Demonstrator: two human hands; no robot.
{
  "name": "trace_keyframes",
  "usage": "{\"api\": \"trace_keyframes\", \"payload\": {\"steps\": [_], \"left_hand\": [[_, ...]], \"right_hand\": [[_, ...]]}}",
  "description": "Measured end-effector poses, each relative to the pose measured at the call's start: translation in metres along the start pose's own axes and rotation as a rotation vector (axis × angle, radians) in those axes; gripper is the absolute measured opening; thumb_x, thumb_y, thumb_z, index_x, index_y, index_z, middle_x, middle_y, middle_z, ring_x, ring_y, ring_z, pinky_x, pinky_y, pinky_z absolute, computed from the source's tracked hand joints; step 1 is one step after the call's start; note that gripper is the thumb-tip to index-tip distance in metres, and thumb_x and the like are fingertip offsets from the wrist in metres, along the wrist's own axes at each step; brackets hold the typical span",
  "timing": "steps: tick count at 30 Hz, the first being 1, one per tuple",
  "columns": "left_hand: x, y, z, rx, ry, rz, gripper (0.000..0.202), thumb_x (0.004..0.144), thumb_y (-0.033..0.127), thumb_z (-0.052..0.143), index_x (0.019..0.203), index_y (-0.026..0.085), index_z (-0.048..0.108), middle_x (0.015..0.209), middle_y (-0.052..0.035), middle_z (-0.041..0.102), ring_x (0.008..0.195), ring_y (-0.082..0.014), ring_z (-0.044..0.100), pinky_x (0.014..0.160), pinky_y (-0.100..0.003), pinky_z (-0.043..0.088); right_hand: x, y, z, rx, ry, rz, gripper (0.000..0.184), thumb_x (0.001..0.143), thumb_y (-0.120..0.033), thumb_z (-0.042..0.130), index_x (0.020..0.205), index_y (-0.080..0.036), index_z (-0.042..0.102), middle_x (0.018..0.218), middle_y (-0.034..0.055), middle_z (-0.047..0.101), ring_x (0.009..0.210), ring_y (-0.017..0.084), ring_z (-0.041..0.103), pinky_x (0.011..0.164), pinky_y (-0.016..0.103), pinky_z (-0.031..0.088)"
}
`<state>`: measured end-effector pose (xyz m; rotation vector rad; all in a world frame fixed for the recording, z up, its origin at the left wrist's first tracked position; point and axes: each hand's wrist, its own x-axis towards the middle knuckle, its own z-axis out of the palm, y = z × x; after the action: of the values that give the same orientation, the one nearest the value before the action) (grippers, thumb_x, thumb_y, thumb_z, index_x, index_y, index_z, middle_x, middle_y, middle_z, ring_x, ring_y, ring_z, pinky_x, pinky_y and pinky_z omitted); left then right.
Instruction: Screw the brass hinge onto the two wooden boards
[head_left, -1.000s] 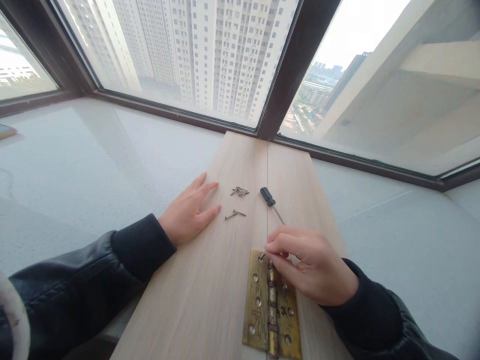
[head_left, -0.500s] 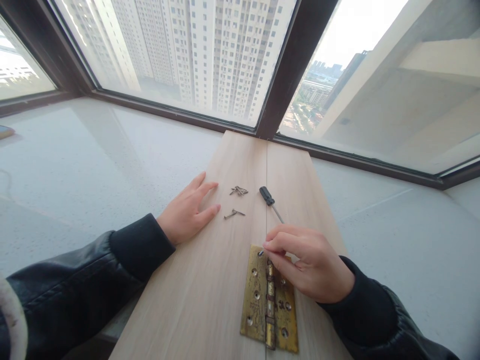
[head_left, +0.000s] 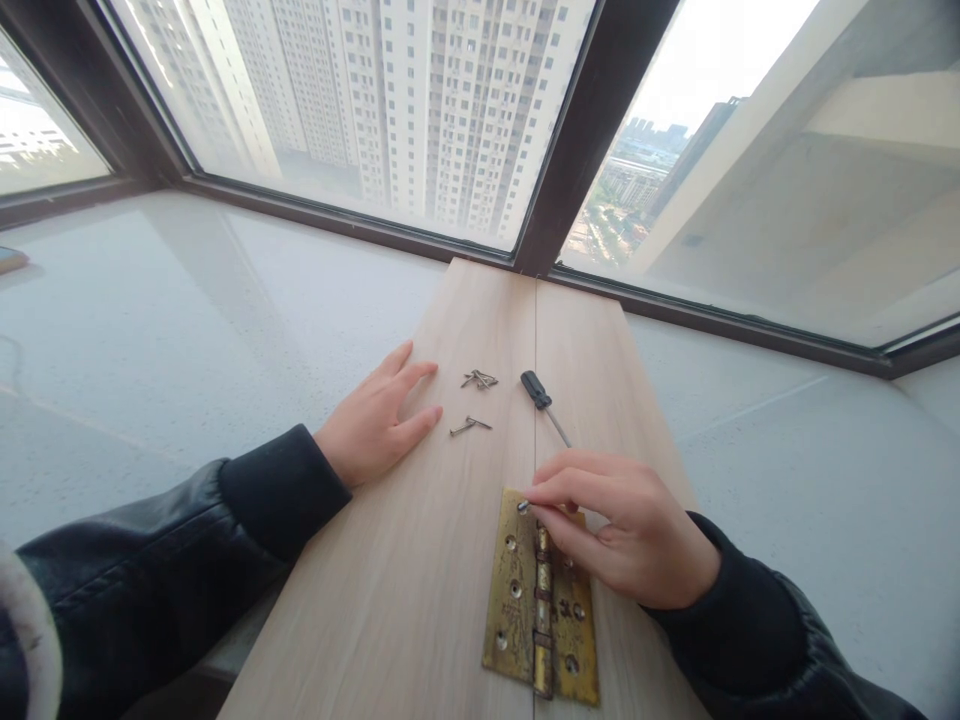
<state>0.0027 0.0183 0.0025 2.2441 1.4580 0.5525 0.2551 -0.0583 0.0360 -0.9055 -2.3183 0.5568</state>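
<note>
Shifted slightly left, right hand [head_left: 630, 535] pinches a screw [head_left: 523, 506] at the hinge [head_left: 517, 610].

The left hand [head_left: 373, 425] lies palm down and flat, fingers extended and slightly spread, thumb tucked toward the body; its forearm, in a black leather sleeve, enters from the lower left. The right hand [head_left: 626, 530] is curled, with thumb and forefinger tips pinched together at its far-left end and the remaining fingers folded beneath. Its black-sleeved forearm enters from the lower right.
</note>
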Motion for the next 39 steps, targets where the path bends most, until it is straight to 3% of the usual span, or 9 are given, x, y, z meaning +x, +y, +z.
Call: {"api": "trace_keyframes", "payload": {"steps": [7,11,16,20,26,31,35,39], "left_hand": [[0.0009,0.0009,-0.0007,-0.008,-0.006,-0.005,0.057,0.087,0.043,0.045,0.135,0.012,0.045,0.153,-0.0201,0.024,0.142,-0.0268,0.025,0.116,-0.042,0.026],[0.0009,0.0007,-0.0006,-0.004,-0.008,0.005,0.057,0.087,0.044,0.045,0.135,0.012,0.045,0.153,-0.0205,0.024,0.142,-0.0267,0.025,0.116,-0.043,0.025],[0.0007,0.0006,-0.0003,-0.001,-0.009,0.009,0.057,0.087,0.044,0.045,0.134,0.012,0.045,0.153,-0.0208,0.024,0.142,-0.0271,0.025,0.116,-0.043,0.025],[0.0003,0.0,-0.0004,-0.004,-0.006,0.005,0.057,0.087,0.043,0.046,0.134,0.012,0.046,0.152,-0.0202,0.025,0.142,-0.0271,0.025,0.116,-0.043,0.025],[0.0008,0.0001,-0.0004,0.0,-0.001,0.005,0.057,0.087,0.044,0.046,0.134,0.012,0.045,0.153,-0.0198,0.024,0.142,-0.0272,0.025,0.116,-0.043,0.025],[0.0002,-0.0007,0.0,0.006,0.01,0.012,0.058,0.087,0.043,0.046,0.135,0.012,0.044,0.152,-0.0205,0.026,0.141,-0.029,0.028,0.115,-0.046,0.027],[-0.0005,-0.0015,-0.001,0.038,0.095,0.161,0.049,0.085,0.043,0.051,0.123,0.011,0.056,0.141,-0.0186,0.042,0.136,-0.0309,0.033,0.111,-0.048,0.03],[-0.0002,0.0018,-0.0047,0.044,0.137,0.405,0.027,0.081,0.042,0.061,0.094,0.018,0.066,0.106,-0.0077,0.063,0.107,-0.0239,0.053,0.097,-0.043,0.04]], "right_hand": [[-0.001,0.0027,0.0001,-0.011,-0.001,0.05,0.008,0.088,-0.014,0.057,0.081,-0.014,0.06,0.073,0.0018,0.058,0.062,0.011,0.049,0.056,0.024,0.039],[0.0002,0.0028,0.0002,0.008,-0.006,0.053,0.003,0.087,-0.014,0.06,0.088,-0.014,0.063,0.077,0.0008,0.06,0.063,0.01,0.05,0.058,0.023,0.041],[-0.0001,0.0038,0.0013,0.018,0.017,0.05,0.016,0.09,-0.012,0.054,0.101,-0.013,0.065,0.084,0.0036,0.062,0.072,0.012,0.056,0.066,0.024,0.045],[-0.0013,0.0051,0.0019,0.031,-0.011,0.047,0.015,0.093,-0.013,0.052,0.097,-0.014,0.067,0.087,0.0042,0.062,0.075,0.013,0.058,0.067,0.024,0.046],[-0.0006,0.0065,0.0022,-0.008,-0.011,0.067,0.011,0.092,-0.017,0.056,0.086,-0.014,0.064,0.075,0.0029,0.057,0.068,0.015,0.053,0.061,0.028,0.042],[-0.0001,0.0047,0.0013,-0.014,-0.01,0.068,0.01,0.091,-0.018,0.057,0.095,-0.014,0.066,0.081,0.004,0.059,0.071,0.015,0.054,0.064,0.028,0.044],[-0.002,0.0027,0.0006,-0.002,-0.024,0.053,0.016,0.092,-0.015,0.052,0.099,-0.015,0.067,0.084,0.0045,0.059,0.073,0.014,0.056,0.066,0.026,0.046],[-0.0024,0.0036,0.0013,-0.015,-0.031,0.052,0.014,0.093,-0.015,0.052,0.092,-0.014,0.066,0.079,0.0036,0.058,0.071,0.015,0.054,0.063,0.026,0.044]]}}
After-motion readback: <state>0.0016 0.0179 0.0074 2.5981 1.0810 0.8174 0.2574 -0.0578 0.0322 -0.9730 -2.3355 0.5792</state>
